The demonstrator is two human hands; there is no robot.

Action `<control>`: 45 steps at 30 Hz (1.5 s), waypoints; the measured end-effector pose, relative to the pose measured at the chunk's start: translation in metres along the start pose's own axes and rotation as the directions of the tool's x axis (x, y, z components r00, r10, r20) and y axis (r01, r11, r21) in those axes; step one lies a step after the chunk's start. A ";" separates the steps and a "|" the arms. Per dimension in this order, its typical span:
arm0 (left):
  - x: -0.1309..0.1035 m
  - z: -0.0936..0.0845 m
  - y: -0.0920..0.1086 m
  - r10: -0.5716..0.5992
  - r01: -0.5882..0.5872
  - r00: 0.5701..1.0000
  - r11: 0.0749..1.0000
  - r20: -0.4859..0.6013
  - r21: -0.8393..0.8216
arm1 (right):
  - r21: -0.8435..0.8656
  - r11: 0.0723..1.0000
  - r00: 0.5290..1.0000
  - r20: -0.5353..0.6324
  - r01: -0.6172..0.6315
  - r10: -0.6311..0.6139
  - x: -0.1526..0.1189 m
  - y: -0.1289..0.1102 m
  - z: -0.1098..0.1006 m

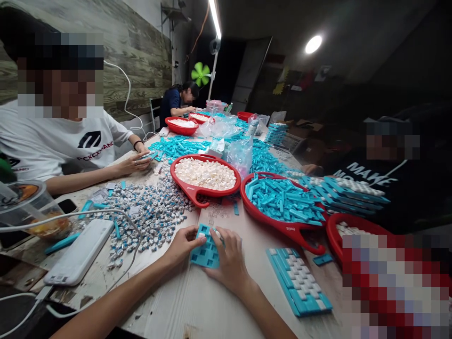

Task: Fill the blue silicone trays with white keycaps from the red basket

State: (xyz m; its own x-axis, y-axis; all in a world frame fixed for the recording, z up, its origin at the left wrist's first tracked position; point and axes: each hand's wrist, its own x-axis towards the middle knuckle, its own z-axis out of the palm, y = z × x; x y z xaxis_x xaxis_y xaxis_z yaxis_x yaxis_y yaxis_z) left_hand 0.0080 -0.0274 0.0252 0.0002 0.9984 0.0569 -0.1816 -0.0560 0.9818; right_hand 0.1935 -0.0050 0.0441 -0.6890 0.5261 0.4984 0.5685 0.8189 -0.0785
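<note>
My two hands meet over the table [165, 306], in front of the red baskets, and between them is the blue block [205, 248], held just in front of me with its square holes facing up. My left hand [184, 244] grips it from the left side, thumb laid over the upper edge beside a white piece [202, 235]. My right hand [230, 254] grasps the other side, fingers curled over the upper right corner, thumb by the near edge; what lies under those fingertips I cannot fully tell.

To do this well, I judge that one hand should keep the block steady while the other does the fine work. A white piece would sit best if squared to its hole first, then pressed straight down with the thumb, since a slanted push could leave it tilted. Keeping my fingers to the rims leaves the open holes in sight.

The basket of white pieces [208, 190] stands straight ahead and the basket of blue strips [263, 215] ahead to the right, both near; the loose pile of small parts [150, 221] on my left is best kept from under the block
</note>
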 end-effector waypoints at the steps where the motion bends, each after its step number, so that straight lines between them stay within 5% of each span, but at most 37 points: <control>1: -0.001 0.001 0.002 0.012 -0.012 0.999 1.000 -0.032 0.012 | -0.016 1.000 1.000 -0.022 0.006 -0.006 0.000 -0.001 0.001; 10: -0.010 0.002 0.019 0.044 -0.045 0.998 0.999 -0.035 -0.025 | -0.155 0.987 0.982 -0.175 0.036 -0.063 -0.004 -0.008 0.011; 18: -0.017 0.002 0.028 0.061 -0.060 0.998 0.996 -0.003 0.071 | -0.185 0.983 0.976 -0.216 -0.007 -0.034 -0.008 -0.011 0.012; 22: -0.021 0.001 0.031 0.169 -0.175 0.985 0.953 0.044 0.248 | -0.196 0.981 0.968 -0.246 -0.005 -0.045 -0.008 -0.009 0.012; 28: -0.025 0.000 0.024 0.449 -0.433 0.887 0.732 0.105 0.526 | -0.064 0.998 0.968 -0.252 -0.020 0.004 -0.007 -0.009 -0.001; 38: -0.029 0.006 0.020 0.718 -0.740 0.626 0.423 0.304 0.522 | 0.190 0.981 0.923 -0.382 0.026 0.049 0.000 -0.018 -0.022; 41: -0.028 0.010 0.024 0.739 -0.759 0.605 0.422 0.297 0.496 | 0.281 0.959 0.913 -0.400 0.039 0.080 0.002 -0.018 -0.026; 45: -0.027 0.010 0.025 0.717 -0.736 0.640 0.470 0.276 0.487 | 0.293 0.955 0.907 -0.413 0.044 0.085 0.004 -0.017 -0.029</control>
State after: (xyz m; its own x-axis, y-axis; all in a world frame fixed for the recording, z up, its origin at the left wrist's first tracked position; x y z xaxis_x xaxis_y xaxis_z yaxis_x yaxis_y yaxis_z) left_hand 0.0129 -0.0556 0.0499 0.1409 0.5963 0.7903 0.3938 -0.7661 0.5079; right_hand 0.1941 -0.0238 0.0722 -0.3911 0.4516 0.8019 0.3811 0.8726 -0.3056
